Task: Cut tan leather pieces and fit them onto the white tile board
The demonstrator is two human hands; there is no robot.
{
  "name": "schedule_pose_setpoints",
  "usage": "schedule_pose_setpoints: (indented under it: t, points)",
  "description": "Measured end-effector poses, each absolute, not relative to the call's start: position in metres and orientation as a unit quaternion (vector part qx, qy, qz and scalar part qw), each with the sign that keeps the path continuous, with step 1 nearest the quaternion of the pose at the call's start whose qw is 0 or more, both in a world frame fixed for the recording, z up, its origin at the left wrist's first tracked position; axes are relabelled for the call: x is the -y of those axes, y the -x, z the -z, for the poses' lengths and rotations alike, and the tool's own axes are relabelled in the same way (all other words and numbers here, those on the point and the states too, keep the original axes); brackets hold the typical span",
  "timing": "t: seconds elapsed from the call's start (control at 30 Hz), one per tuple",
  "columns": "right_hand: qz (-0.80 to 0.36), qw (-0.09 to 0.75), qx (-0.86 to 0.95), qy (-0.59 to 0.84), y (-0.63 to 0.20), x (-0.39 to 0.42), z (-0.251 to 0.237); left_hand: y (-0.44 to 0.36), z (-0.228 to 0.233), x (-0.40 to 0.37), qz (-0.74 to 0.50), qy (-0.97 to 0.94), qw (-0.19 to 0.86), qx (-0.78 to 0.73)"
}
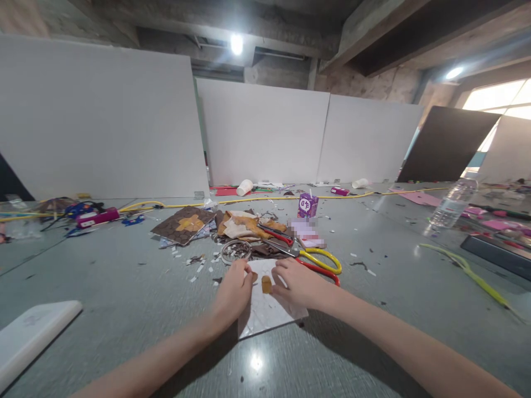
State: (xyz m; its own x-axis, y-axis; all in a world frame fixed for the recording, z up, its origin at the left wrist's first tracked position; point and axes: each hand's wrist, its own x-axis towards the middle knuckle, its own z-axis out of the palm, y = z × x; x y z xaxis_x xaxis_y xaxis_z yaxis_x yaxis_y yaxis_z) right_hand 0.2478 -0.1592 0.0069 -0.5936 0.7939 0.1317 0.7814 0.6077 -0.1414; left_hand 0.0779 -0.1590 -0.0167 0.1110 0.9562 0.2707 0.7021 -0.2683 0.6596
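A white square sheet lies flat on the grey table in front of me. A small tan piece sits on it between my hands. My left hand rests on the sheet's left edge, fingers curled down on it. My right hand presses on the sheet's right part, fingertips beside the tan piece. Yellow-handled scissors and red-handled scissors lie just beyond my right hand.
Behind the sheet are brown leather scraps, a dark patterned piece, a metal ring and a purple carton. A water bottle stands right, a white slab lies near left, and a yellow cable crosses the back.
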Motion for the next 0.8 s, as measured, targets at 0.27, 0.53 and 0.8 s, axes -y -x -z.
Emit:
schedule_pose_setpoints:
  t: [0.27, 0.53, 0.8]
  points:
    - [-0.057, 0.083, 0.877, 0.469, -0.241, 0.170, -0.014, -0.072, 0.006, 0.152, -0.427, -0.557, 0.418, -0.577]
    - [-0.067, 0.171, 0.890, 0.418, -0.246, 0.158, -0.020, -0.074, -0.003, 0.151, -0.457, -0.472, 0.575, -0.487]
    - [-0.225, 0.152, 0.866, 0.419, -0.264, 0.144, -0.024, -0.079, 0.002, 0.154, -0.470, -0.470, 0.607, -0.435]
